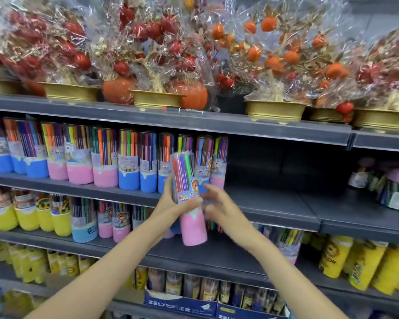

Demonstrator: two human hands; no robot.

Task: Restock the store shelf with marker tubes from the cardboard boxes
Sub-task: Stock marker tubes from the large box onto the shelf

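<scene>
A clear marker tube with a pink base [189, 199] is held upright, slightly tilted, in front of the shelves. My left hand [171, 203] grips its middle from the left. My right hand [219, 203] is at its right side with fingers spread, blurred; whether it touches the tube is unclear. Behind it, a row of marker tubes with blue and pink bases [101, 157] fills the left part of the grey shelf [274, 203]. The shelf's right part lies bare. No cardboard box of tubes is in view.
The top shelf carries wrapped artificial fruit trees in gold pots [157, 97]. Yellow, blue and pink tubes [55, 215] stand on the shelf below. Yellow packs [355, 261] sit lower right, blue cartons [182, 302] at the bottom. Other goods [389, 187] sit far right.
</scene>
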